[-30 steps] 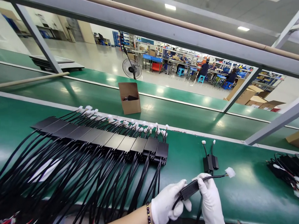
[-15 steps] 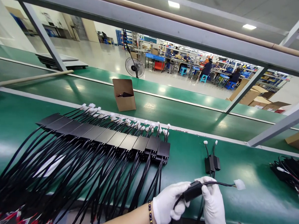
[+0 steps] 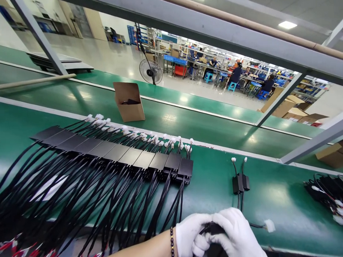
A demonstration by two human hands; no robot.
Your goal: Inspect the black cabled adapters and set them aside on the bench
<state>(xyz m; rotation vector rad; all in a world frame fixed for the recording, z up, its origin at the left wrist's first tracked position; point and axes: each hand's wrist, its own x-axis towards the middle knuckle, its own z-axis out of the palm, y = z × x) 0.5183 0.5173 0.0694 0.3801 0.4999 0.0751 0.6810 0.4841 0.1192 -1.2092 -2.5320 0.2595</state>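
My left hand (image 3: 193,236), in a white glove, is closed around a black finned box with cables (image 3: 216,229) at the bottom centre. My right hand (image 3: 235,233), also gloved in white, curls over the other side of the same box, its fingers meeting those of the left. Most of the box is hidden by the gloves. From behind my right hand a black cable runs out to a white connector (image 3: 269,226). Just beyond the hands, two smaller black boxes (image 3: 241,183) lie side by side on the green bench (image 3: 212,183), with white plugs pointing away.
A long row of black finned boxes (image 3: 113,150) fills the left, cables hanging over the front edge. Behind it stands an open carton (image 3: 130,110). More black boxes (image 3: 331,194) are heaped at right, near another carton (image 3: 335,153). A slanted metal post (image 3: 315,136) rises at the right.
My right hand has shifted from the cable end over onto the box, covering it. The white connector has dropped lower. The whole view has shifted slightly.
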